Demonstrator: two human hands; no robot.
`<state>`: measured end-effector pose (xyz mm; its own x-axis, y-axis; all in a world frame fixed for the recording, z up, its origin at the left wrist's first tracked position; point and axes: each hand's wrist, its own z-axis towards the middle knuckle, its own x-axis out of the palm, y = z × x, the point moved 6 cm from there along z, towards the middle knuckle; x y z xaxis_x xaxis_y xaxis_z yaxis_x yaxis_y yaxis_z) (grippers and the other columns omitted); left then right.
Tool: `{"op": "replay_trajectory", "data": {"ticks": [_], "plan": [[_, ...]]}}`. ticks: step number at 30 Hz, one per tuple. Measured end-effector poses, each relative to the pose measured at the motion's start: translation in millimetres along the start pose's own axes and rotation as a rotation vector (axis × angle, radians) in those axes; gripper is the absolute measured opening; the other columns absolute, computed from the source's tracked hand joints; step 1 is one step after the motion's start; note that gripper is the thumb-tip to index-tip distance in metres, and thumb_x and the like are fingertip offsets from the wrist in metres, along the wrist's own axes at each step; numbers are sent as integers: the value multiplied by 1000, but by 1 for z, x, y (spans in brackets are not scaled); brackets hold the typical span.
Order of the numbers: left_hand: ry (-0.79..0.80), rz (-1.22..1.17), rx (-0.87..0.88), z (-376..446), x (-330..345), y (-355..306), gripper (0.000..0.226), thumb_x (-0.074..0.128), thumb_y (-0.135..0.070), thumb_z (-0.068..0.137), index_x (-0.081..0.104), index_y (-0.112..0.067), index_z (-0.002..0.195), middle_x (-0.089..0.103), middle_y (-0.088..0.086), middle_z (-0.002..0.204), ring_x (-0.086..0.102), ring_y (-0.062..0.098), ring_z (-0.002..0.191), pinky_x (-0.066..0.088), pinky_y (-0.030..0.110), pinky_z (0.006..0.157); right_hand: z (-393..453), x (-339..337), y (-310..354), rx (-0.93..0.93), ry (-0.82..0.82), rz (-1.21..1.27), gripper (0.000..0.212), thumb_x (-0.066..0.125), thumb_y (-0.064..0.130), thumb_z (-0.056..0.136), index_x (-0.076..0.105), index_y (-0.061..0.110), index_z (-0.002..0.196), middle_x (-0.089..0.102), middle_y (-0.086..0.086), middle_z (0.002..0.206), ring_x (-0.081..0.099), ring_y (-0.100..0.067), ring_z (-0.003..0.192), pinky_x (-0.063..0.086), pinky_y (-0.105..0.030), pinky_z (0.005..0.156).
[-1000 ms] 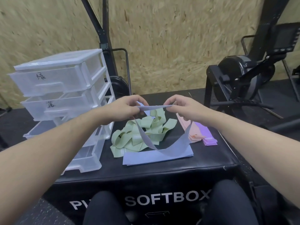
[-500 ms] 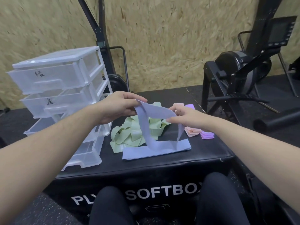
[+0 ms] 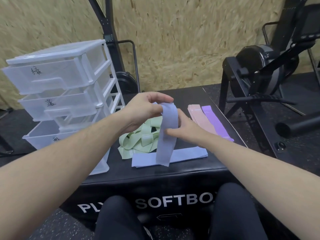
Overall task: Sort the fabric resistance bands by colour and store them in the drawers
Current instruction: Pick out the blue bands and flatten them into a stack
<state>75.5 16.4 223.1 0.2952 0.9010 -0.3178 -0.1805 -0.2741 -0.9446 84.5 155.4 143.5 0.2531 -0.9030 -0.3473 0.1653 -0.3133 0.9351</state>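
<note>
Two hands (image 3: 147, 110) on one blue band (image 3: 168, 129)

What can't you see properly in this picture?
Head view only:
- Right hand: its fingers are hidden behind the hanging blue band, so its grip is unclear.
- Lowest drawer: the left forearm covers its front.
- Drawer labels: handwriting too small to read.
- Green bands: tangled, so no count.
- Box lettering: partly hidden by the knees.

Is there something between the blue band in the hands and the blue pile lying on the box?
Nothing visible. The blue band, pinched by the left hand, hangs over the flat blue pile; its lower end overlaps the pile.
</note>
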Motion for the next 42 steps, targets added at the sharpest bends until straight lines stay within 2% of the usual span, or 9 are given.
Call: {"op": "replay_trajectory", "data": {"ticks": [8,12,18,21,25,28,35,39,42], "plan": [[-163,115,38,5,-30,19,34,52,10,84,77,-12,91,77,2,100,70,27,104,54,47,99,9,-11,-34,154,-39,49,19,60,25,84,60,11,96,59,1,84,55,-18,78,40,-33,71],[-159,147,-41,7,-41,39,37,49,-9,80,79,-24,95,76,-6,105,71,13,104,44,58,107,10,-17,-40,202,-32,47,16,58,23,86,60,29,100,62,2,79,57,-13,68,40,-28,63],[-143,297,-76,3,-39,60,15,66,-30,88,78,-34,97,70,-20,74,55,12,67,46,26,66,15,-23,-39,136,24,-87,50,74,36,85,46,45,125,55,7,79,51,-3,57,39,-19,54],[-135,369,-60,2,-37,72,15,76,-34,85,76,-33,100,71,-26,79,63,-9,72,44,10,68,15,-21,-43,114,153,-353,73,83,41,76,34,48,129,54,6,89,52,-8,64,42,-20,59],[-85,557,-36,1,-31,90,28,79,-25,84,75,-26,111,72,-18,102,65,-7,86,47,9,76,20,-27,-58,142,215,-597,60,73,27,76,30,47,112,60,-4,102,49,-19,54,48,-34,57],[-80,674,-60,-1,-34,111,23,73,-18,87,76,-25,109,71,-16,104,65,3,96,51,22,89,22,-36,-67,145,215,-594,53,70,22,78,34,40,113,59,-2,108,58,-18,65,51,-35,64],[23,928,43,-8,-18,152,11,62,-12,87,70,-16,93,66,-5,109,62,16,98,50,34,85,25,-35,-104,135,305,-804,37,76,41,78,47,40,103,59,13,114,60,-21,102,50,-40,90],[135,1024,109,-11,-12,174,5,61,-7,84,57,-10,83,65,8,103,59,24,93,47,35,76,24,-32,-117,109,340,-954,39,72,42,85,55,33,118,53,16,118,52,-11,109,35,-29,79],[238,1102,129,-11,-6,196,16,59,-5,80,48,-16,77,58,3,88,54,26,84,47,40,70,25,-29,-132,93,387,-998,39,72,43,86,57,31,119,54,12,115,53,-15,107,41,-32,86]]}}
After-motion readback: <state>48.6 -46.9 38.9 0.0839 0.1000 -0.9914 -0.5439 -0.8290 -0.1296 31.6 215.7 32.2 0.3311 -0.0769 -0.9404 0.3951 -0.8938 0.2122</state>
